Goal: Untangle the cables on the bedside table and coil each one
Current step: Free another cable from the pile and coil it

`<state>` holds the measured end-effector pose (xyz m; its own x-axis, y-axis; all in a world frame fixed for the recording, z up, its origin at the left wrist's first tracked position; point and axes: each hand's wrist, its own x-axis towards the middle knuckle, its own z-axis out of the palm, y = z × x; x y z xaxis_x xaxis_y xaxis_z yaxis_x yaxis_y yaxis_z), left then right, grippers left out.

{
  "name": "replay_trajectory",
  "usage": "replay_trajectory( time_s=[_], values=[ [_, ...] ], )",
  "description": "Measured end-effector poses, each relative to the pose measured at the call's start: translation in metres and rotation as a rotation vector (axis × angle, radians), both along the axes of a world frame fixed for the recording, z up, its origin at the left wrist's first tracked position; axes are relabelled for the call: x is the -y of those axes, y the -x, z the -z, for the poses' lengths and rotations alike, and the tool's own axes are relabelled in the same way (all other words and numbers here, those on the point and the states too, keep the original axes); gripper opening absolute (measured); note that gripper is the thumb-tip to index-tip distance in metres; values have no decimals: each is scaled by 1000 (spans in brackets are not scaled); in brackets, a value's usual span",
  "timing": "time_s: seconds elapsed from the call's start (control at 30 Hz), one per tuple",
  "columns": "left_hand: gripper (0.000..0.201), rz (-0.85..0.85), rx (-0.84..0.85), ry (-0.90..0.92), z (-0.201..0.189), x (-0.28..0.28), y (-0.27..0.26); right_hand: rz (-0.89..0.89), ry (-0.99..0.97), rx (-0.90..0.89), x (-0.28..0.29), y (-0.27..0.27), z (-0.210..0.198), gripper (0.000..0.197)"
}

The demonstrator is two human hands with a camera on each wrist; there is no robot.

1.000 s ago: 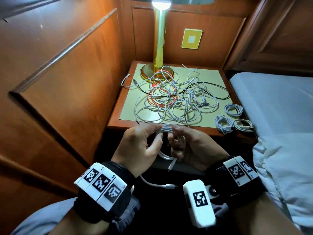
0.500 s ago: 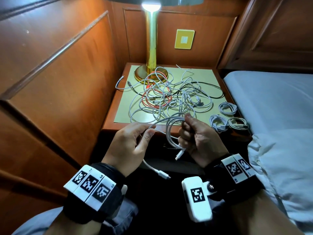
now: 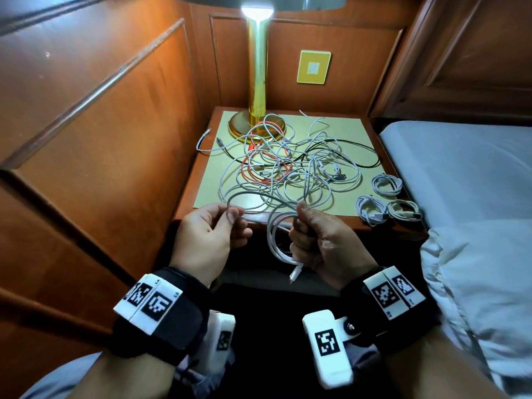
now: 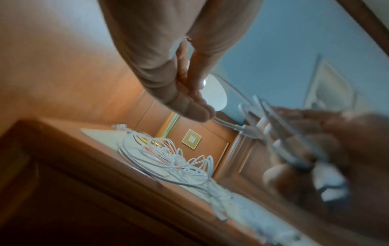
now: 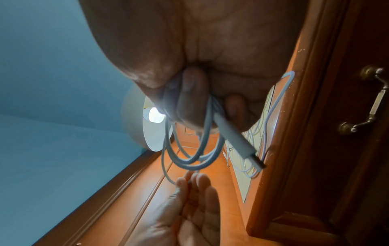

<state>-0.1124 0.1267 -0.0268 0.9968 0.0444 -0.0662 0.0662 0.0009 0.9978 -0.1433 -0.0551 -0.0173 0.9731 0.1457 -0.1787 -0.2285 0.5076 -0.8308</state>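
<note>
Right now the right hand (image 3: 322, 240) clamps a half-wound white charging cable (image 3: 277, 240) with its plug dangling below, while the left hand (image 3: 211, 234) pinches its loose run. Three small white coiled bundles (image 3: 385, 201) sit finished beyond the right hand; the big tangle of white, red and black cables (image 3: 288, 165) ahead remains.

Warm orange-brown wood panelling (image 3: 121, 119) covers the left and far walls. A lit brass lamp (image 3: 257, 67) stands at the far left of the desk (image 3: 365, 226), whose top carries a pale yellow-green mat (image 3: 342, 128). A yellow wall plate (image 3: 313, 67) sits right of the lamp. At right lie a grey bed (image 3: 460, 168) and a rumpled pillow (image 3: 483, 272).
</note>
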Motion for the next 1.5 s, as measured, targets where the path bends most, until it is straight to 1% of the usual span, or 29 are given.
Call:
replay_trajectory(
  time_s=[0.03, 0.1, 0.2, 0.3, 0.4, 0.47, 0.63, 0.73, 0.77, 0.8, 0.87, 0.9, 0.97, 1.07, 1.13, 1.23, 1.37, 1.5],
  values=[
    [19, -6, -53, 110, -3, 2, 1, 3, 8, 1, -2, 0, 1, 35],
    [21, -1, -111, 226, -6, 4, 2, 17, 17, 4, -4, -1, 2, 38],
    [24, 28, -155, 287, -8, 5, 3, 32, 23, 1, -7, -1, 3, 41],
    [24, 89, -203, 334, -8, 6, 3, 26, 17, 4, -10, -2, 3, 38],
    [23, 124, -243, 433, -11, 5, 2, 22, 41, 5, -11, -3, 3, 43],
    [24, 121, -260, 450, -12, 5, 2, 23, 57, 12, -11, -3, 4, 46],
    [26, 100, -254, 455, -11, 7, 4, 35, 135, 26, -14, -3, 7, 43],
    [20, 125, -247, 487, -13, 8, 5, 52, 148, 38, -15, -4, 8, 40],
    [15, 146, -230, 488, -14, 9, 6, 56, 151, 42, -15, -5, 8, 41],
    [15, 166, -202, 480, -15, 9, 7, 58, 156, 44, -15, -5, 9, 41],
    [36, 200, -128, 433, -13, 10, 10, 57, 175, 47, -16, -5, 10, 44],
    [43, 211, -90, 404, -11, 10, 10, 58, 186, 48, -16, -5, 11, 45],
    [49, 225, -41, 374, -8, 9, 11, 60, 207, 52, -16, -5, 13, 47],
    [55, 233, -19, 395, -5, 11, 11, 61, 258, 74, -17, -6, 17, 52],
    [60, 211, -28, 425, -5, 15, 13, 65, 319, 97, -18, -7, 18, 56],
    [74, 182, -46, 494, -7, 21, 16, 84, 381, 103, -19, -7, 17, 58],
    [79, 142, -109, 571, -12, 21, 16, 124, 326, 50, -21, -7, 16, 49],
    [85, 161, -171, 610, -13, 19, 16, 129, 251, -3, -22, -6, 14, 50]
  ],
)
